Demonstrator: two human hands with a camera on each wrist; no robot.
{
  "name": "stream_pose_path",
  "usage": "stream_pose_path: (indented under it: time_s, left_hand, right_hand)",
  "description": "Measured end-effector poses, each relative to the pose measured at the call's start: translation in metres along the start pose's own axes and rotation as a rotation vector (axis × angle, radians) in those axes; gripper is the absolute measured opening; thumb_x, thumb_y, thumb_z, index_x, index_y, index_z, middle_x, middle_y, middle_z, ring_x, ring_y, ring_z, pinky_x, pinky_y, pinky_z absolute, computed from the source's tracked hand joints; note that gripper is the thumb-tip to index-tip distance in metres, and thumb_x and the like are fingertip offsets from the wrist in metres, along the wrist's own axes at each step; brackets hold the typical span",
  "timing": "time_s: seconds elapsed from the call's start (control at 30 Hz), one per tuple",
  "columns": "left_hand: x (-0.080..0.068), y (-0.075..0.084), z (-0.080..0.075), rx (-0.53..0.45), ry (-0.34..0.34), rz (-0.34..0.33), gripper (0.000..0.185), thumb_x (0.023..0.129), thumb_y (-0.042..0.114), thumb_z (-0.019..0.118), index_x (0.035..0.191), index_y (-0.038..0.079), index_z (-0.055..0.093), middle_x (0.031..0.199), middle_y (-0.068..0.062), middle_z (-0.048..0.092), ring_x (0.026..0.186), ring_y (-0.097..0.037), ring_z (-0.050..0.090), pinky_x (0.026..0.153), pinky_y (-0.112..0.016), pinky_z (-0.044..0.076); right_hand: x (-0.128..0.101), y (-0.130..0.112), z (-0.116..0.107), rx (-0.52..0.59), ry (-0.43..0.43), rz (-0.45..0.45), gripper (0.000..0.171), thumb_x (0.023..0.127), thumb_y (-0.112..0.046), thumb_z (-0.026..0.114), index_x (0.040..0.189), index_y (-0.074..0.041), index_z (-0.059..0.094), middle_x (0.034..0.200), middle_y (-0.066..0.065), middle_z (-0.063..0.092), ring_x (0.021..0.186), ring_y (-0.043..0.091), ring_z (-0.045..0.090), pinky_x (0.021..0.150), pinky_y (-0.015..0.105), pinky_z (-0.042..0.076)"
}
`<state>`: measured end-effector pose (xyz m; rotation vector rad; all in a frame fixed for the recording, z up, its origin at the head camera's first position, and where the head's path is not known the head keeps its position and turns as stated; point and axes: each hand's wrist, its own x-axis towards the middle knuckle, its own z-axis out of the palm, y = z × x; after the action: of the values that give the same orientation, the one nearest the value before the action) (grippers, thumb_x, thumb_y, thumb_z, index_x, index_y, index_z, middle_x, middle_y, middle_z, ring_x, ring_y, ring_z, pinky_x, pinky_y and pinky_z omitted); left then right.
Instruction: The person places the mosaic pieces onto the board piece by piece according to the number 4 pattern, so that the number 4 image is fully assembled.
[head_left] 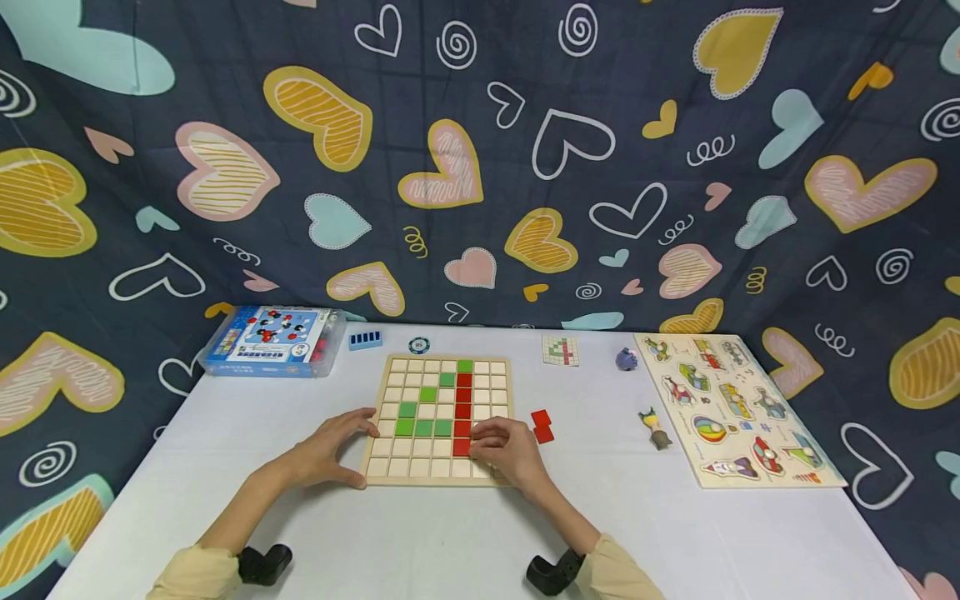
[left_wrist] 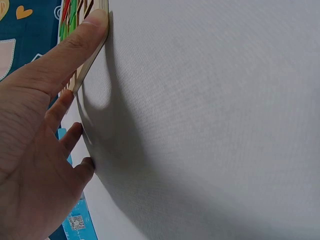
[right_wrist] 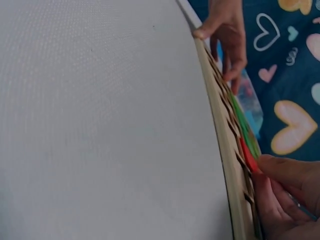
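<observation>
On the white tabletop [head_left: 420, 542], a blue plastic box [head_left: 273, 340] sits at the far left, out of the way. The left hand [head_left: 330, 450] lies with straight fingers against the left edge of the wooden grid board [head_left: 442, 479], thumb at its near corner, seemingly to steady it. The right hand [head_left: 510, 450] pinches a red tile [head_left: 461, 447] at the foot of the red column, fingers curled round it. Two spare red tiles [head_left: 542, 426] wait just beside the board. Further right lies a vehicle peg puzzle [head_left: 738, 408].
</observation>
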<state>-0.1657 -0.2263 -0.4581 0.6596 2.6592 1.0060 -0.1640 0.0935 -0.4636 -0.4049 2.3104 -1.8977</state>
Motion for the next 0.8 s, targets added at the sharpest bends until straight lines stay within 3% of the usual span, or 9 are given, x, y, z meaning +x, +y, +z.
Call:
stream_pose_path:
  time_s: [0.17, 0.4, 0.5, 0.8]
  left_hand:
    - [0.0, 0.002, 0.001, -0.009, -0.001, -0.003, 0.061, 0.065, 0.026, 0.087, 0.115, 0.014, 0.055, 0.148, -0.025, 0.033, 0.135, -0.052, 0.022, 0.106, -0.069, 0.018]
    - [0.0, 0.002, 0.001, -0.006, -0.001, -0.007, 0.06, 0.065, 0.026, 0.087, 0.115, 0.015, 0.055, 0.148, -0.024, 0.034, 0.134, -0.051, 0.023, 0.107, -0.068, 0.018]
    - [0.0, 0.002, 0.0, 0.004, 0.0, 0.003, 0.06, 0.065, 0.026, 0.087, 0.114, 0.015, 0.054, 0.147, -0.025, 0.034, 0.134, -0.052, 0.024, 0.106, -0.068, 0.019]
    - [0.0, 0.005, -0.002, 0.001, -0.006, -0.013, 0.061, 0.065, 0.025, 0.087, 0.115, 0.014, 0.054, 0.148, -0.024, 0.034, 0.135, -0.052, 0.022, 0.106, -0.068, 0.018]
  right_hand:
    - [-0.005, 0.002, -0.02, -0.027, 0.032, -0.02, 0.024, 0.079, 0.011, 0.07, 0.102, 0.012, 0.064, 0.096, 0.029, 0.067, 0.086, 0.037, 0.068, 0.074, 0.027, 0.057]
    - [-0.009, 0.027, -0.076, -0.084, 0.084, -0.041, 0.026, 0.079, 0.007, 0.072, 0.105, 0.008, 0.065, 0.1, 0.024, 0.068, 0.089, 0.031, 0.067, 0.075, 0.024, 0.056]
    - [-0.014, 0.022, -0.093, -0.157, 0.096, -0.012, 0.027, 0.079, 0.009, 0.071, 0.105, 0.01, 0.064, 0.1, 0.025, 0.067, 0.087, 0.033, 0.066, 0.074, 0.026, 0.056]
    - [-0.009, 0.039, -0.108, -0.325, 0.018, -0.018, 0.032, 0.077, 0.003, 0.076, 0.107, 0.002, 0.065, 0.098, 0.014, 0.068, 0.078, 0.02, 0.063, 0.067, 0.021, 0.053]
